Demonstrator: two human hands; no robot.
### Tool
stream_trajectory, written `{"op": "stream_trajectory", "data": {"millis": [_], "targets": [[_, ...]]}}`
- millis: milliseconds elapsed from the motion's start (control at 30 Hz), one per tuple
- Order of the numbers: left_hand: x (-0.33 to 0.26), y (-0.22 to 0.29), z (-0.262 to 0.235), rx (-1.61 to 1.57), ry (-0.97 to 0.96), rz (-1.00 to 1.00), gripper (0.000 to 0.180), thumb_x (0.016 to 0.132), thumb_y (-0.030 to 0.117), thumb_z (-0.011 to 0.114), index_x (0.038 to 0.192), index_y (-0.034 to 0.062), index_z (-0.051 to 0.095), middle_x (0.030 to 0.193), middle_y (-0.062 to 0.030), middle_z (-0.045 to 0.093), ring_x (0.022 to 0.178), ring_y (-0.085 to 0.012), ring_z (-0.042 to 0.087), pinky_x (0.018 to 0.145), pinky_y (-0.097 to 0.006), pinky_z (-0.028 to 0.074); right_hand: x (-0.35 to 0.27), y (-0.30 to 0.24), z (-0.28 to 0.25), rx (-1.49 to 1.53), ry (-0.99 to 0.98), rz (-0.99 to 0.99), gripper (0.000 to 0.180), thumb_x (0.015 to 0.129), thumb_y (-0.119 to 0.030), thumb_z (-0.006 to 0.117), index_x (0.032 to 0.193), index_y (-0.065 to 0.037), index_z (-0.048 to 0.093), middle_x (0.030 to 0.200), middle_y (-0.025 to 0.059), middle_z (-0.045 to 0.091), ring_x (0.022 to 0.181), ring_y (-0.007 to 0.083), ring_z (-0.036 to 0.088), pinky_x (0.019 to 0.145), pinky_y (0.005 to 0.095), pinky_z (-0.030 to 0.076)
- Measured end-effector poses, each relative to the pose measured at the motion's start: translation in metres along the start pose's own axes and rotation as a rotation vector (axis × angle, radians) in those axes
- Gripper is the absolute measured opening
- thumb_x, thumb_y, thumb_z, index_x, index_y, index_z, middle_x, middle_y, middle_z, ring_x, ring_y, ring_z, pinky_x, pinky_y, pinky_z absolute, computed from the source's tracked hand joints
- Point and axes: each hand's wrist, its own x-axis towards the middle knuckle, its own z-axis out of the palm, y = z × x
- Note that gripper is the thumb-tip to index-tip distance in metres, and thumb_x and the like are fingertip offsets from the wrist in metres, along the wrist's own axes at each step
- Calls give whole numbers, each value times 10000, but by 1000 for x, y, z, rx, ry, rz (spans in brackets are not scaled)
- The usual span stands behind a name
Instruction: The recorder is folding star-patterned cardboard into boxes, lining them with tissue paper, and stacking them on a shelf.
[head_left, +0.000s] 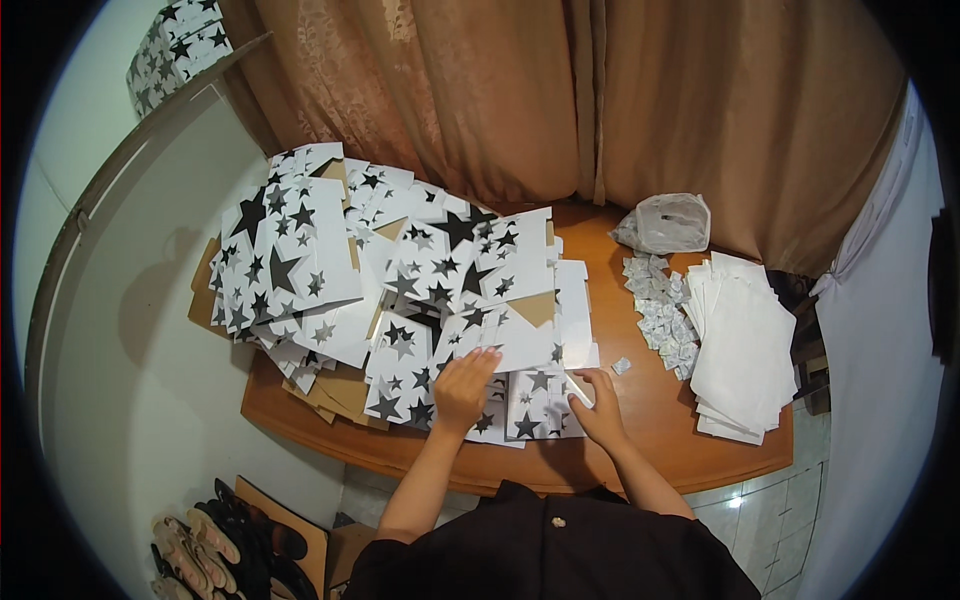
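Flat white cardboard box blanks printed with black and grey stars (pixel 480 265) lie overlapping across the left and middle of the table. My left hand (pixel 465 388) rests on the front blanks, palm down, its fingers stretched out and together. To its right, my right hand (pixel 600 408) is closed with thumb and fingers on a narrow white flap (pixel 580 391). That flap is at the right edge of a star-printed box piece (pixel 538 408) near the table's front. My fingers partly hide the flap.
Right of the blanks are many small whitish packets (pixel 662 318), with one loose packet (pixel 621 366) nearer my right hand. Behind them sits a clear plastic bag (pixel 675 222). White paper sheets (pixel 742 345) are stacked on the wooden table's (pixel 640 440) right side. Shoes (pixel 215 545) stand at lower left.
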Motion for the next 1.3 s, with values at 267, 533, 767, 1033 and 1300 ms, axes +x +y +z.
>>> {"op": "stream_trajectory", "data": {"millis": [267, 533, 767, 1033, 1300], "targets": [[39, -1, -50, -312, 596, -563, 283, 967, 226, 472, 825, -8, 542, 693, -30, 511, 649, -101, 457, 592, -242, 381, 20, -3, -33, 106, 288, 43, 495, 756, -88, 628, 1215, -16, 457, 1160, 159, 487, 1111, 284, 458, 954, 390, 351], [67, 20, -93, -685, 827, -719, 293, 981, 258, 461, 791, 36, 474, 716, 43, 393, 687, -55, 366, 624, -216, 329, 39, -22, -104, 53, 561, 22, 626, 817, -174, 589, 1363, -34, 318, 1385, 151, 350, 1300, 268, 308, 1053, 406, 222], [47, 6, -87, -795, 609, -717, 271, 977, 250, 472, 820, 30, 494, 765, 33, 454, 742, -61, 408, 715, -201, 367, 57, -36, -131, 239, 527, -66, 696, 858, -237, 565, 1412, 5, 221, 1445, 200, 260, 1354, 308, 232, 1105, 396, 169], [47, -2, -68, -973, 469, -816, 244, 982, 230, 447, 906, 17, 539, 819, 19, 494, 796, -60, 428, 751, -214, 365, 73, -10, -136, 385, 359, 22, 724, 858, -232, 583, 1415, 3, 186, 1374, 215, 332, 1300, 289, 308, 1071, 371, 228], [49, -11, -65, -1045, 395, -925, 393, 996, 296, 370, 1214, -10, 483, 1162, -84, 546, 1062, -151, 511, 926, -294, 392, 46, -18, -132, 388, 340, 195, 572, 846, -243, 579, 1293, 7, 325, 1236, 144, 458, 1168, 235, 415, 995, 331, 319]]}}
